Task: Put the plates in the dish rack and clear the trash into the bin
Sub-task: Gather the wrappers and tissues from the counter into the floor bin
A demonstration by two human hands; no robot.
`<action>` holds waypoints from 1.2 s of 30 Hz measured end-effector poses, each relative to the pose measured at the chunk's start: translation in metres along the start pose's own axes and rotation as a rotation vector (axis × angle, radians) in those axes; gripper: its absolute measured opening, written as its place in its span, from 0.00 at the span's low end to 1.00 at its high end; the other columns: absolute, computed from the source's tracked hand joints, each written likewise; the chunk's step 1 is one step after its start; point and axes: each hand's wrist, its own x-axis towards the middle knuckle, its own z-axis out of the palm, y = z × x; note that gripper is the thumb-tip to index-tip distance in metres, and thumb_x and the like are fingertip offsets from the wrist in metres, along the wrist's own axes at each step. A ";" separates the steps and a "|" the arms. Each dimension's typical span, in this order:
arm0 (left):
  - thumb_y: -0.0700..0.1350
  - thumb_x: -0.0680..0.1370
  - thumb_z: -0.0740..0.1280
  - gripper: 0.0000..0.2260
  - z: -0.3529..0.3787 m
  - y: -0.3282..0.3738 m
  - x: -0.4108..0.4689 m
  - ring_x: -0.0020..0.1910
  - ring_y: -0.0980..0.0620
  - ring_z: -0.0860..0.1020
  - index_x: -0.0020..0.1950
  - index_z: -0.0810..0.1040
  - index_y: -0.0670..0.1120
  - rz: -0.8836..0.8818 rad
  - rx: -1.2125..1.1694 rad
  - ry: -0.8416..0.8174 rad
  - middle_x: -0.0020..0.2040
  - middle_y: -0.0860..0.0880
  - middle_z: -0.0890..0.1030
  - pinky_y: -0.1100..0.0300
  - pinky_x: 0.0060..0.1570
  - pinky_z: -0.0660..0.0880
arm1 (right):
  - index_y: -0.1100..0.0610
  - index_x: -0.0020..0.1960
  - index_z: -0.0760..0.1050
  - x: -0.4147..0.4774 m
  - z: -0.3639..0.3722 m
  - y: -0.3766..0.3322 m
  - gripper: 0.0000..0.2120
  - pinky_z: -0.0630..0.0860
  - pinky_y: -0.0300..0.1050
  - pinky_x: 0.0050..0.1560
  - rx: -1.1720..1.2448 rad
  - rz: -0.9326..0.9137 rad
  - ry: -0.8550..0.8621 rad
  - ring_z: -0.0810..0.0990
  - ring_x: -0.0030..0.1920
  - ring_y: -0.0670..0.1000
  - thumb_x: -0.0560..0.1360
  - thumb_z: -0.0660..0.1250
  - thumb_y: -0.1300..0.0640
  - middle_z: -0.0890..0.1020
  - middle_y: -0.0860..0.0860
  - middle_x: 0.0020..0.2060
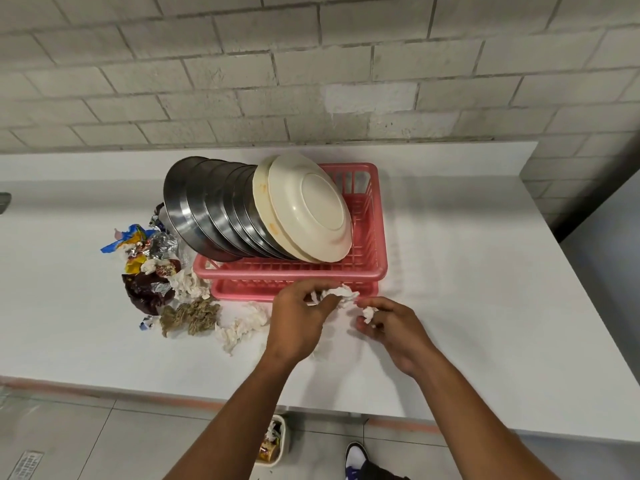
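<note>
A pink dish rack stands on the white counter and holds several steel plates and two cream plates, all leaning on edge. In front of the rack my left hand grips a crumpled white tissue. My right hand pinches a smaller white tissue wad beside it. A white bin with some trash inside stands on the floor under the counter's front edge.
Left of the rack lies a trash pile: blue and yellow wrappers, foil, a dark brown wrapper, brown crumpled paper and white tissues. A brick wall backs the counter. My shoe is on the floor.
</note>
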 end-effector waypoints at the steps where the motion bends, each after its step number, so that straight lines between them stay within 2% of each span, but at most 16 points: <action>1: 0.40 0.74 0.76 0.06 0.002 0.004 -0.002 0.45 0.48 0.84 0.49 0.87 0.49 -0.041 -0.097 -0.010 0.44 0.51 0.86 0.55 0.48 0.81 | 0.65 0.50 0.84 0.001 0.003 0.000 0.17 0.83 0.50 0.53 0.042 0.034 -0.009 0.83 0.46 0.58 0.76 0.58 0.76 0.85 0.61 0.48; 3: 0.38 0.74 0.76 0.07 0.007 0.013 -0.007 0.46 0.42 0.85 0.50 0.86 0.47 -0.108 -0.284 -0.052 0.45 0.47 0.87 0.51 0.48 0.82 | 0.66 0.55 0.82 -0.001 0.010 -0.002 0.18 0.82 0.50 0.55 0.147 0.099 -0.055 0.84 0.49 0.57 0.74 0.57 0.74 0.85 0.62 0.52; 6: 0.35 0.73 0.75 0.09 0.017 0.011 -0.012 0.47 0.47 0.85 0.52 0.84 0.44 -0.152 -0.371 -0.089 0.49 0.46 0.86 0.58 0.43 0.81 | 0.68 0.59 0.80 -0.004 0.018 -0.006 0.20 0.81 0.55 0.56 0.340 0.164 -0.107 0.83 0.53 0.61 0.73 0.56 0.68 0.84 0.64 0.56; 9: 0.37 0.73 0.76 0.09 0.030 -0.004 -0.015 0.47 0.47 0.83 0.48 0.80 0.48 -0.098 -0.195 -0.065 0.47 0.51 0.85 0.51 0.48 0.81 | 0.63 0.54 0.82 -0.008 0.019 -0.008 0.17 0.81 0.53 0.53 0.320 0.155 -0.099 0.84 0.50 0.60 0.77 0.58 0.56 0.85 0.63 0.53; 10: 0.39 0.73 0.76 0.09 0.034 -0.009 -0.017 0.46 0.50 0.83 0.45 0.78 0.51 -0.062 -0.081 -0.053 0.46 0.54 0.84 0.53 0.48 0.81 | 0.61 0.54 0.83 -0.009 0.019 -0.008 0.18 0.81 0.52 0.52 0.281 0.148 -0.106 0.85 0.49 0.58 0.79 0.59 0.51 0.85 0.61 0.52; 13: 0.42 0.73 0.76 0.09 0.048 -0.011 -0.028 0.45 0.61 0.77 0.43 0.77 0.52 0.018 0.177 0.024 0.48 0.56 0.76 0.71 0.46 0.72 | 0.55 0.55 0.83 -0.013 0.018 -0.006 0.19 0.81 0.49 0.48 0.148 0.137 -0.114 0.86 0.50 0.55 0.80 0.62 0.43 0.87 0.57 0.52; 14: 0.41 0.74 0.75 0.08 0.052 -0.010 -0.032 0.46 0.62 0.76 0.43 0.77 0.52 0.033 0.201 0.026 0.48 0.56 0.75 0.73 0.45 0.70 | 0.54 0.55 0.83 -0.016 0.019 -0.005 0.19 0.80 0.48 0.47 0.108 0.137 -0.098 0.86 0.50 0.54 0.79 0.63 0.41 0.87 0.56 0.52; 17: 0.39 0.75 0.71 0.07 0.063 -0.008 -0.040 0.44 0.59 0.76 0.47 0.79 0.51 0.056 0.241 -0.029 0.46 0.55 0.77 0.69 0.43 0.71 | 0.54 0.51 0.84 -0.019 0.023 -0.001 0.16 0.79 0.47 0.48 0.037 0.107 -0.006 0.87 0.47 0.51 0.78 0.67 0.42 0.88 0.54 0.46; 20: 0.35 0.76 0.67 0.12 0.071 -0.003 -0.042 0.43 0.59 0.78 0.54 0.78 0.49 0.070 0.238 -0.098 0.47 0.54 0.81 0.73 0.41 0.71 | 0.55 0.44 0.84 -0.019 0.022 -0.001 0.14 0.79 0.47 0.48 0.050 0.058 0.084 0.87 0.43 0.51 0.78 0.69 0.45 0.87 0.54 0.41; 22: 0.33 0.75 0.64 0.14 0.072 0.001 -0.045 0.42 0.58 0.79 0.56 0.76 0.49 0.062 0.174 -0.129 0.47 0.53 0.82 0.73 0.40 0.72 | 0.55 0.41 0.83 -0.019 0.019 -0.003 0.14 0.79 0.47 0.46 0.071 0.053 0.118 0.85 0.39 0.51 0.78 0.69 0.47 0.86 0.53 0.37; 24: 0.31 0.74 0.63 0.15 0.072 0.005 -0.046 0.43 0.57 0.80 0.56 0.73 0.48 0.035 0.091 -0.138 0.46 0.52 0.81 0.70 0.40 0.75 | 0.56 0.42 0.83 -0.018 0.016 -0.003 0.14 0.81 0.50 0.47 0.082 0.061 0.130 0.86 0.40 0.52 0.78 0.69 0.47 0.85 0.55 0.38; 27: 0.30 0.74 0.62 0.17 0.074 0.007 -0.047 0.47 0.58 0.80 0.57 0.71 0.48 0.013 0.019 -0.134 0.49 0.53 0.81 0.61 0.45 0.79 | 0.58 0.45 0.85 -0.019 0.014 -0.001 0.15 0.81 0.54 0.55 0.086 0.041 0.144 0.86 0.46 0.55 0.76 0.71 0.45 0.87 0.58 0.44; 29: 0.31 0.75 0.62 0.17 0.077 0.006 -0.047 0.50 0.60 0.79 0.58 0.71 0.49 0.013 0.010 -0.147 0.51 0.55 0.80 0.58 0.49 0.80 | 0.60 0.48 0.84 -0.020 0.015 -0.003 0.16 0.83 0.51 0.48 0.096 0.031 0.183 0.87 0.45 0.56 0.77 0.71 0.46 0.87 0.58 0.43; 32: 0.33 0.76 0.63 0.17 0.079 0.002 -0.049 0.55 0.62 0.77 0.59 0.72 0.51 0.049 0.044 -0.173 0.54 0.58 0.79 0.60 0.52 0.80 | 0.61 0.46 0.82 -0.017 0.016 -0.007 0.17 0.80 0.44 0.35 0.105 0.041 0.281 0.83 0.37 0.53 0.79 0.69 0.46 0.83 0.55 0.35; 34: 0.35 0.76 0.65 0.15 0.078 0.000 -0.049 0.58 0.62 0.77 0.58 0.74 0.51 0.069 0.061 -0.164 0.56 0.58 0.78 0.61 0.53 0.80 | 0.59 0.44 0.79 -0.013 0.014 -0.008 0.17 0.78 0.45 0.37 0.085 0.051 0.330 0.80 0.36 0.53 0.80 0.68 0.44 0.80 0.54 0.34; 36: 0.37 0.77 0.66 0.12 0.076 -0.004 -0.047 0.55 0.62 0.78 0.56 0.76 0.51 0.052 0.060 -0.121 0.55 0.58 0.79 0.62 0.50 0.80 | 0.58 0.43 0.77 -0.010 0.010 -0.009 0.17 0.75 0.46 0.37 0.089 0.064 0.344 0.77 0.33 0.52 0.79 0.68 0.43 0.78 0.52 0.31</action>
